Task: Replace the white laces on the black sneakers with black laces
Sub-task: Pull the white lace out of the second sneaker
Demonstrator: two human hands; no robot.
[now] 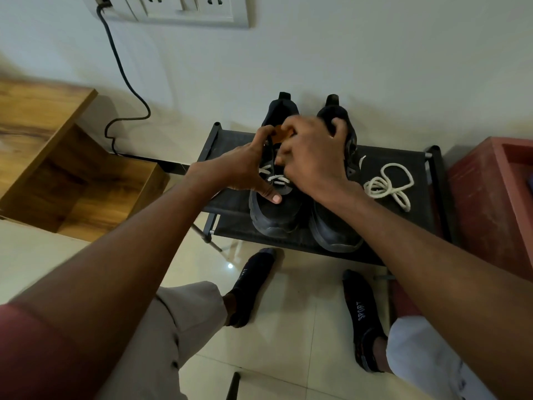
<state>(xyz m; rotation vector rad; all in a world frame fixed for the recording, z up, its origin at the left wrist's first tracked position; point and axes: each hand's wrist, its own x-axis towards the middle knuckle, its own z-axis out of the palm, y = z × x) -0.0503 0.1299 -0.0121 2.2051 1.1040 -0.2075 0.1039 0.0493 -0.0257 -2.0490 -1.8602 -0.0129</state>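
Observation:
Two black sneakers stand side by side on a low black rack point(398, 160), toes toward me. The left sneaker point(274, 215) still has a white lace point(277, 179) crossing its lower eyelets. My left hand point(245, 168) holds that sneaker's left side, thumb on the toe area and fingers curled at the collar. My right hand point(311, 157) is over the lace area of the same sneaker, fingers bent and hiding what they pinch. The right sneaker point(334, 232) shows no lace. A loose white lace point(386, 186) lies coiled on the rack to its right. No black lace is visible.
A wooden cabinet point(57, 145) stands at the left, a red box point(490, 197) at the right. A black cable point(124, 82) hangs from the wall socket point(173, 10). My socked feet point(251, 284) rest on the tiled floor below the rack.

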